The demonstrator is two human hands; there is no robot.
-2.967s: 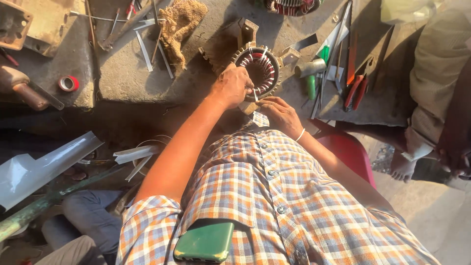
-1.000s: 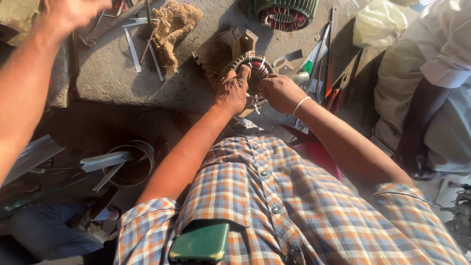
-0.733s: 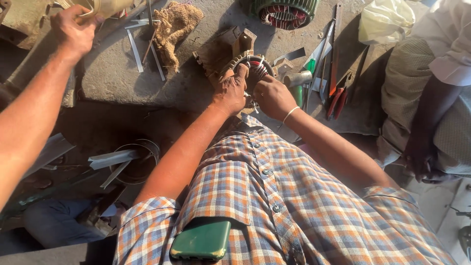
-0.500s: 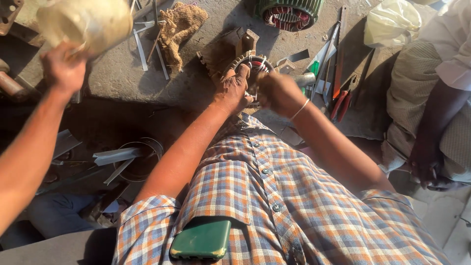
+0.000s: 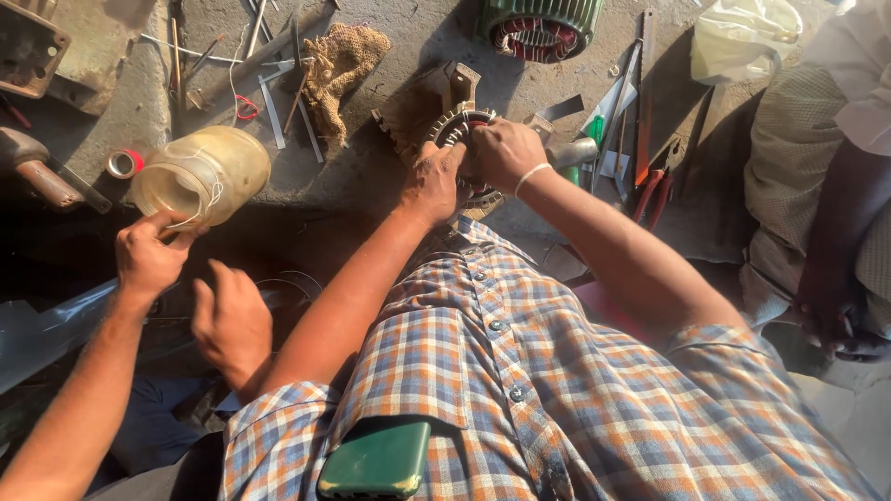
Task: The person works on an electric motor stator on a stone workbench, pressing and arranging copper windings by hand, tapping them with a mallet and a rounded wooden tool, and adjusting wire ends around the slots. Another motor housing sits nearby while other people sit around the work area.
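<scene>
Copper-wound stator (image 5: pixel 464 139) sat on the concrete floor (image 5: pixel 390 176) just beyond the person's checked shirt, gripped from both sides: left hand (image 5: pixel 432 181) closed on its near rim, right hand (image 5: pixel 503 153) closed over its top, hiding the windings. Judged risks: a slipping finger could snag or nick the fine wire, and the small core could tip against the wooden block (image 5: pixel 455 83) behind it. At left, a co-worker's hand (image 5: pixel 148 255) tilted a yellowish plastic jar (image 5: pixel 200 176); any spill could reach the loose tools (image 5: pixel 269 74) nearby.
</scene>
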